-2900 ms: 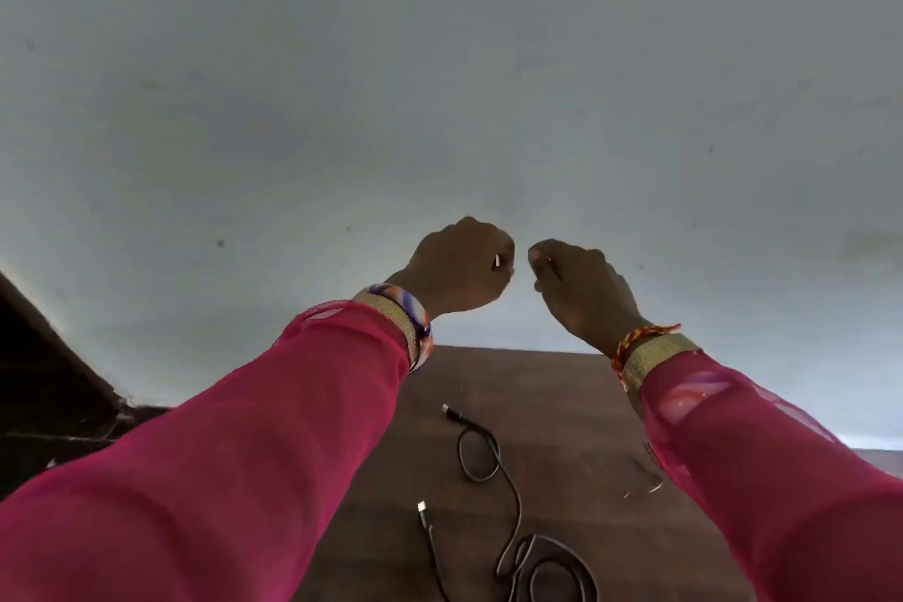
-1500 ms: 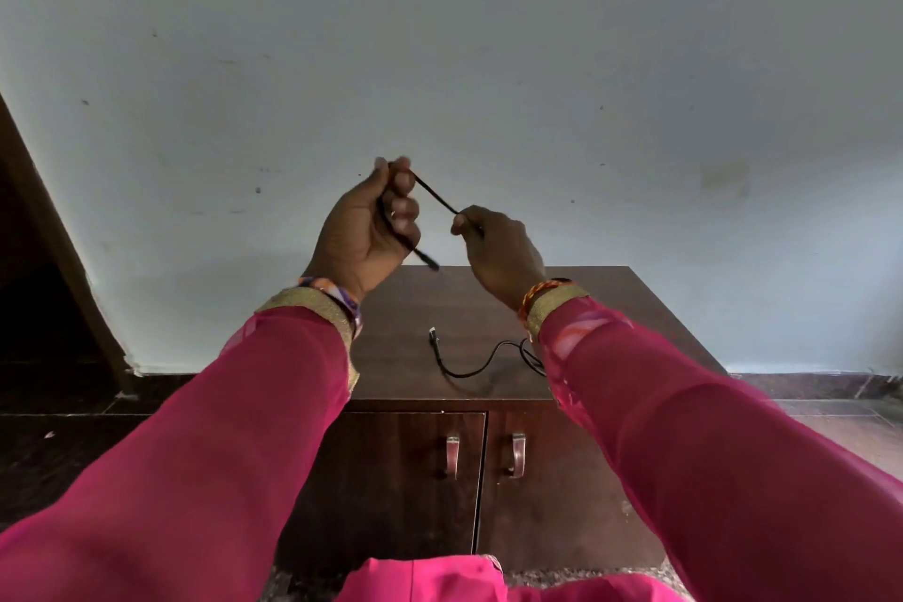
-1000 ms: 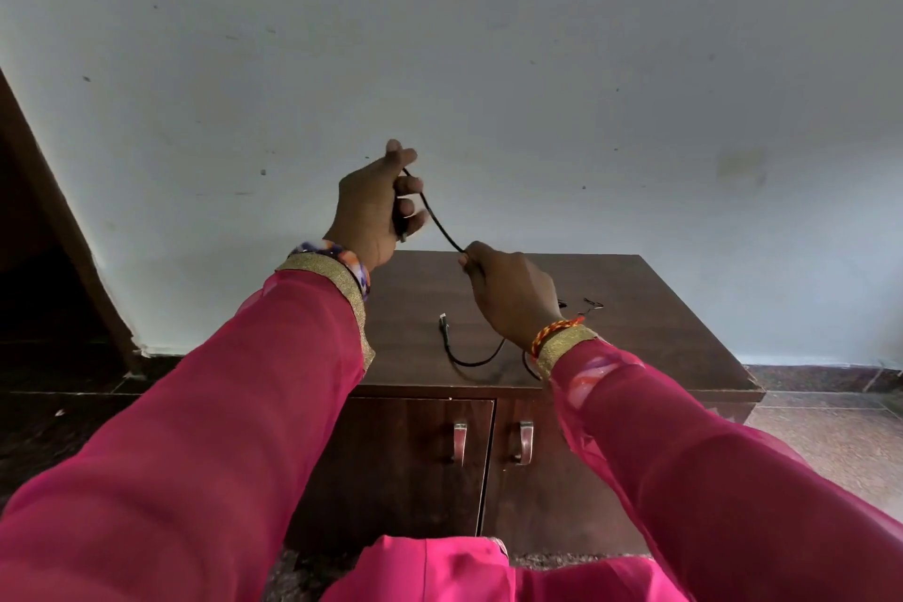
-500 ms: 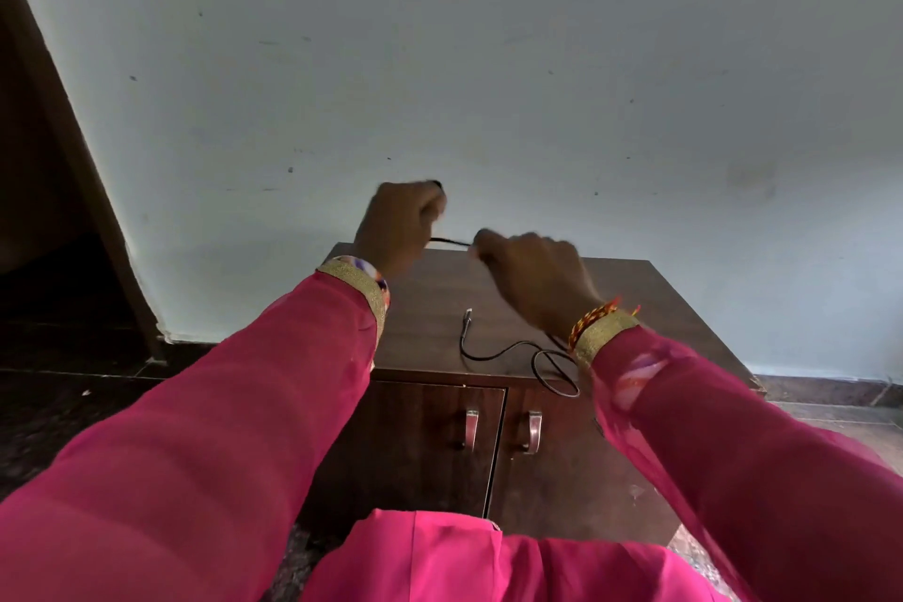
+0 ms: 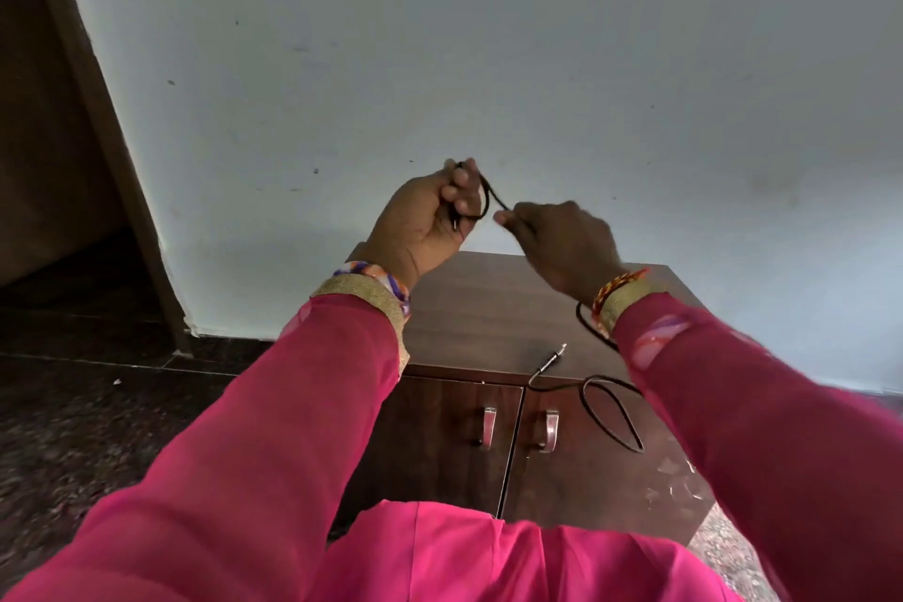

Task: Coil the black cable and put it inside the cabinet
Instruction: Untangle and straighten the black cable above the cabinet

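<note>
My left hand (image 5: 425, 222) is raised in front of the wall and grips a small loop of the black cable (image 5: 611, 411) with one plug end in its fingers. Just to its right, my right hand (image 5: 562, 244) pinches the same cable; a short stretch runs between the two hands. From under my right wrist the cable hangs down in a loose loop in front of the dark wooden cabinet (image 5: 469, 308), its free plug end dangling near the cabinet's front edge. Both cabinet doors are shut, with two metal handles (image 5: 520, 428) side by side.
A pale wall (image 5: 488, 64) rises right behind the cabinet. A brown door frame (image 5: 97, 112) slants down at the left over a dark speckled floor (image 5: 97, 430). My pink-clad knee fills the bottom of the view, close to the cabinet doors.
The cable has been picked up off the cabinet top. My left hand now holds a loop of it, and the rest has lifted to hang in front of the doors.
</note>
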### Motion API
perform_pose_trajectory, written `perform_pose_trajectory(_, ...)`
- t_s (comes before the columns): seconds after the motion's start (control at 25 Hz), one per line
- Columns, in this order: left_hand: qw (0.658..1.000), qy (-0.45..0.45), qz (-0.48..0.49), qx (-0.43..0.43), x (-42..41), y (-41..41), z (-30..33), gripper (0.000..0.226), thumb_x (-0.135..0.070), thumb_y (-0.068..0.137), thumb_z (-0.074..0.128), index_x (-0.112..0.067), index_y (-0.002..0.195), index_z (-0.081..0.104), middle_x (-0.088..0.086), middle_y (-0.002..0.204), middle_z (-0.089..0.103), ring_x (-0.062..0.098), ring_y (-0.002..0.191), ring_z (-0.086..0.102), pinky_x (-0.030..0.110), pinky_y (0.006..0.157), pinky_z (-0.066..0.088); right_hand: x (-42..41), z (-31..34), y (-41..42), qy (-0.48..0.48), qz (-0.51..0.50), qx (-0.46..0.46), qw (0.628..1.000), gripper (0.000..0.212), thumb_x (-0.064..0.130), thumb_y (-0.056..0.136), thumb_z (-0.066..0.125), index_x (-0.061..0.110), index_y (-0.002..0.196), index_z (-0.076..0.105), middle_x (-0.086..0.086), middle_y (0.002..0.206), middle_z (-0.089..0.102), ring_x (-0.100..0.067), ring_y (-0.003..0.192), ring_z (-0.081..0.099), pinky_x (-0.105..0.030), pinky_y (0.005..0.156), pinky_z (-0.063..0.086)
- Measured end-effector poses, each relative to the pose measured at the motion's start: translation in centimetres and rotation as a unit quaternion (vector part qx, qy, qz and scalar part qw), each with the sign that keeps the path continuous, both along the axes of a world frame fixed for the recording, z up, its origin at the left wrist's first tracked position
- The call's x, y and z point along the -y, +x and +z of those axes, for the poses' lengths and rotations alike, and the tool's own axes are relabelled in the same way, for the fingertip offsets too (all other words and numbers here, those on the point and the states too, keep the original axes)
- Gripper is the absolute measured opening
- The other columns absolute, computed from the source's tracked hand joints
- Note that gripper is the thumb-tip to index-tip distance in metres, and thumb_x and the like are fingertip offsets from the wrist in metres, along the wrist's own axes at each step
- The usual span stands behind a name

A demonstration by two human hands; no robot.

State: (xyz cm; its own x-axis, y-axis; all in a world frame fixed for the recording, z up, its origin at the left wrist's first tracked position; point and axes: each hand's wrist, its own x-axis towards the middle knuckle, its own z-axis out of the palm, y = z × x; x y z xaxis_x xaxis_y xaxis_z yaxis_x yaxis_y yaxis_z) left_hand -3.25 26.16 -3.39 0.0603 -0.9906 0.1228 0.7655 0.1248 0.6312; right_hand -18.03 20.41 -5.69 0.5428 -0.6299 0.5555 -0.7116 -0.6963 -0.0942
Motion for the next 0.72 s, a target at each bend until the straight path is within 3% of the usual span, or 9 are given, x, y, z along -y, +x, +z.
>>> perform_pose_trajectory(0.08,0.987,0.017,0.099,-0.122,1.0,-0.5,0.5,0.037,-0.003,0.096,0.028,-0.010,0.067,0.049,-0.003,0.039,0.051,0.003,0.023,0.040,0.012,0.032,0.035,-1.0,-1.0,1.2,-0.008,0.026,-0.020,0.999,0.045,0.045,0.097,0.029,0.013,0.094,0.061,-0.017,0.091,0.068,-0.038,0.086,0.064,-0.031,0.065,0.036)
perform_pose_trajectory(0.16,0.971,0.045,0.225,-0.069,1.8,-0.8,0.8,0.035,0.001,0.095,0.026,-0.011,0.067,0.044,0.000,0.050,0.046,0.005,0.024,0.040,0.015,0.033,0.035,-1.7,-1.2,1.9,-0.026,0.044,-0.043,0.998,0.044,0.042,0.098,0.031,0.010,0.098,0.061,-0.016,0.093,0.068,-0.037,0.084,0.064,-0.032,0.063,0.038)
perform_pose_trajectory(0.24,0.915,0.066,0.372,0.140,2.5,-0.1,0.5,0.027,-0.002,0.094,0.030,-0.010,0.074,0.046,0.001,0.062,0.046,0.008,0.039,0.046,0.017,0.039,0.039,-2.1,-0.9,1.6,-0.053,0.056,-0.065,0.995,0.044,0.042,0.098,0.031,0.011,0.102,0.061,-0.016,0.094,0.068,-0.036,0.085,0.065,-0.033,0.063,0.039)
perform_pose_trajectory(0.32,0.760,0.024,0.451,0.467,2.5,1.5,-0.3,0.020,-0.006,0.093,0.035,-0.009,0.080,0.049,0.004,0.072,0.055,0.011,0.054,0.051,0.022,0.052,0.045,-2.0,-0.3,0.5,-0.084,0.055,-0.078,0.992,0.043,0.044,0.097,0.030,0.014,0.104,0.061,-0.015,0.094,0.068,-0.036,0.087,0.065,-0.031,0.062,0.035)
perform_pose_trajectory(0.4,0.649,-0.028,0.325,0.687,1.9,2.0,-0.7,0.018,-0.006,0.093,0.038,-0.008,0.082,0.052,0.005,0.071,0.058,0.003,0.051,0.054,0.024,0.056,0.045,-1.5,1.0,-1.0,-0.105,0.031,-0.079,0.991,0.044,0.047,0.096,0.031,0.017,0.104,0.061,-0.015,0.094,0.068,-0.036,0.088,0.064,-0.030,0.062,0.032)
perform_pose_trajectory(0.48,0.606,0.003,0.150,0.781,1.1,0.7,-0.9,0.025,-0.009,0.095,0.037,-0.011,0.076,0.053,0.001,0.067,0.058,-0.001,0.047,0.056,0.017,0.052,0.044,-0.7,2.2,-2.0,-0.130,0.011,-0.096,0.987,0.046,0.051,0.094,0.032,0.017,0.099,0.062,-0.015,0.091,0.068,-0.037,0.087,0.064,-0.031,0.061,0.032)
perform_pose_trajectory(0.56,0.660,0.056,0.036,0.749,0.2,-1.1,-0.4,0.033,-0.009,0.097,0.033,-0.013,0.071,0.052,0.000,0.065,0.056,0.001,0.048,0.056,0.012,0.049,0.046,0.0,3.2,-2.2,-0.148,0.002,-0.105,0.983,0.050,0.055,0.092,0.033,0.015,0.093,0.064,-0.014,0.085,0.067,-0.036,0.084,0.064,-0.031,0.061,0.033)
perform_pose_trajectory(0.64,0.832,0.039,-0.024,0.553,-0.4,-1.8,0.2,0.032,-0.010,0.098,0.032,-0.009,0.076,0.055,0.000,0.060,0.059,0.001,0.042,0.053,0.012,0.046,0.047,0.3,3.9,-2.5,-0.103,-0.011,-0.060,0.993,0.052,0.057,0.092,0.033,0.015,0.088,0.064,-0.010,0.075,0.061,-0.035,0.080,0.061,-0.031,0.062,0.035)
perform_pose_trajectory(0.72,0.941,-0.018,-0.077,0.328,-0.7,-1.9,0.6,0.036,-0.018,0.099,0.028,-0.007,0.080,0.056,-0.005,0.050,0.056,0.000,0.037,0.046,0.012,0.042,0.044,0.3,3.9,-2.5,-0.031,-0.018,0.010,0.999,0.051,0.054,0.093,0.032,0.014,0.082,0.062,-0.005,0.068,0.053,-0.033,0.077,0.056,-0.031,0.064,0.035)
